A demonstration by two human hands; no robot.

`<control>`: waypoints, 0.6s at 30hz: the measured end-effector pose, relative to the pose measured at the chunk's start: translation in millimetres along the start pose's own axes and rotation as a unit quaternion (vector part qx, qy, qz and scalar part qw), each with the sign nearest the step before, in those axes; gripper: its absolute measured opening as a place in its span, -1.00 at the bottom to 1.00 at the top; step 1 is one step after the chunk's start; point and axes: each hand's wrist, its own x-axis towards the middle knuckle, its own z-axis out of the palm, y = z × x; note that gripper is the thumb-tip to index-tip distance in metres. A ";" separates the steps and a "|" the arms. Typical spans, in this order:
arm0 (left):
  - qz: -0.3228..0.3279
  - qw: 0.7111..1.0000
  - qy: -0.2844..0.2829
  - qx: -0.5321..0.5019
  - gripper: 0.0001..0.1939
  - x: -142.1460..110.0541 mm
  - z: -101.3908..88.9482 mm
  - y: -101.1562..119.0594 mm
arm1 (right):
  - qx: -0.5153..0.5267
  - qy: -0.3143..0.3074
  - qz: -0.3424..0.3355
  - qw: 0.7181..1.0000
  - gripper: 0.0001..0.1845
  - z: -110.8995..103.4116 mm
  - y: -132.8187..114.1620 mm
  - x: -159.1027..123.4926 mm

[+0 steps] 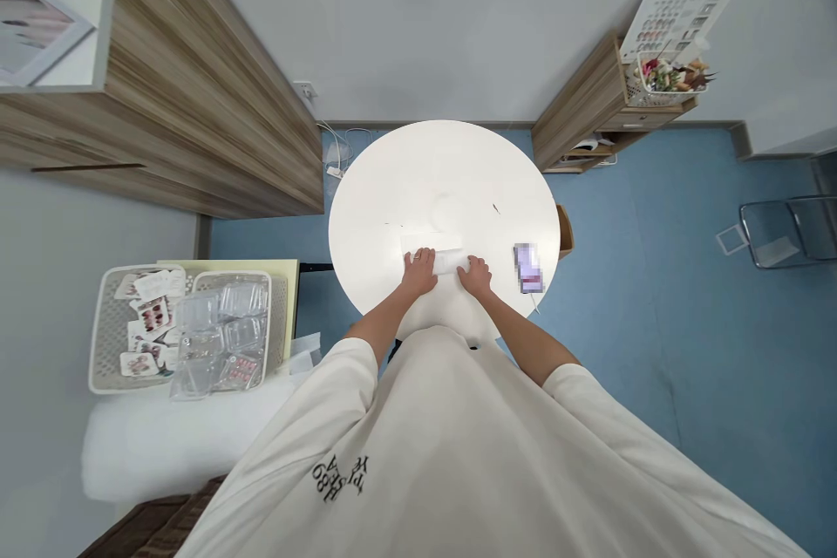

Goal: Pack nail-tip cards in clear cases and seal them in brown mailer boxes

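A round white table (pixel 445 209) fills the middle of the head view. At its near edge lies a flat, clear plastic packet (pixel 435 255), and its exact shape is hard to make out against the white top. My left hand (pixel 418 272) grips the packet's left part, and my right hand (pixel 474 276) grips its right end. To the right of my right hand, a phone (pixel 528 268) lies on the table with its screen blurred. Part of the packet is hidden under my fingers.
To the left, a grey basket (pixel 98 331) holds nail sample cards and clear plastic trays (pixel 222 331) above a white cushion (pixel 163 445). A wood-grain cabinet (pixel 163 87) stands at upper left. A shelf (pixel 608 100) holds a small basket. Cables lie on the blue floor.
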 end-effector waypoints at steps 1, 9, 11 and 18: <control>0.001 1.000 0.000 -0.001 -0.20 -0.9 -0.2 -0.1 | 0.006 0.006 0.011 1.000 -0.43 1.4 -3.0 1.5; -0.011 0.998 -0.061 0.001 -0.19 5.5 -7.3 0.8 | 0.030 0.051 0.082 0.995 -0.49 13.3 -25.2 8.0; -0.008 0.999 -0.039 0.007 -0.20 0.9 -8.2 2.9 | 0.025 0.061 0.090 0.994 -0.50 16.4 -28.4 7.2; 0.056 0.998 -0.011 0.031 -0.30 -31.3 -8.4 4.7 | 0.017 0.085 0.101 0.991 -0.54 21.1 -35.2 2.8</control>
